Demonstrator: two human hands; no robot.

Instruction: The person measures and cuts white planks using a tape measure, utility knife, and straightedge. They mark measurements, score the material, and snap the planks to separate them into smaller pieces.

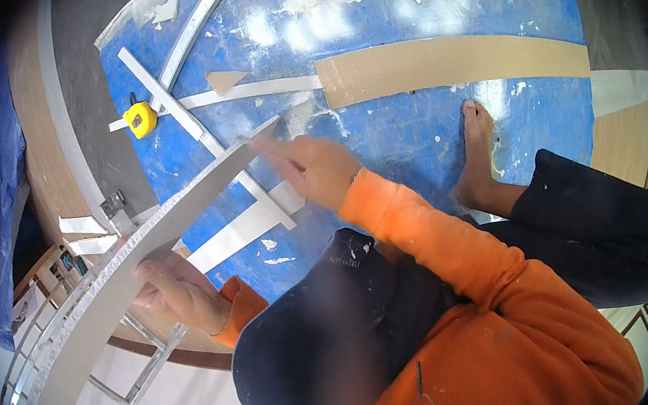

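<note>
In the head view, grips a long, narrow, off-white flat board (94,336) with a rough, crumbly white edge in the left hand (181,291), thumb on its face, other fingers mostly hidden. Has the right hand (312,170), half-curled and blurred, at the board's upper end; cannot tell if gripping there. Slants the board from lower left, over a silver metal ladder (155,367), up across the shiny blue floor sheet (396,133), near slim white crossed strips (189,122). Leaves bare blue room between right hand and bare foot (478,143), up to a long tan panel's (453,65) lower edge.
</note>
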